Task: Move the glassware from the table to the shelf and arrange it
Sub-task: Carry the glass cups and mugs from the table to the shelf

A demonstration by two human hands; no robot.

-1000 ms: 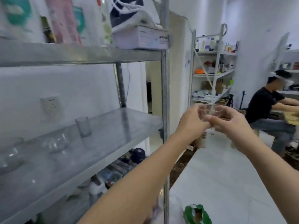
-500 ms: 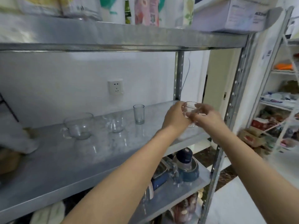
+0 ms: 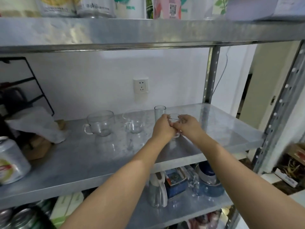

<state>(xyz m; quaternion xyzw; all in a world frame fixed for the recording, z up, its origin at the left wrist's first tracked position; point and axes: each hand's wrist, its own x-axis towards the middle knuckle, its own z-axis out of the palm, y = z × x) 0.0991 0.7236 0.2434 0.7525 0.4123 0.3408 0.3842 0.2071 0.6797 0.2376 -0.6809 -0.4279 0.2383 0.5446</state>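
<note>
Held glass: small clear glass cup (image 3: 174, 117), clasped between both hands over the grey metal middle shelf (image 3: 82, 159), just right of the tall narrow clear tumbler (image 3: 159, 111); base contact with the shelf impossible to tell.
Left hand (image 3: 163, 128): fingers curled round the cup's left side.
Right hand (image 3: 188, 126): fingers pinching the cup's right side.
Already shelved: large clear handled glass mug (image 3: 99, 123) and smaller clear handled mug (image 3: 135, 121), upright, left of the tumbler.
Far left: silver can (image 3: 11, 162).

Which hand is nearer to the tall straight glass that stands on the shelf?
Left. The left hand is directly in front of the tall glass, covering its base; the right hand is farther right, beyond the small glass both hold.
</note>
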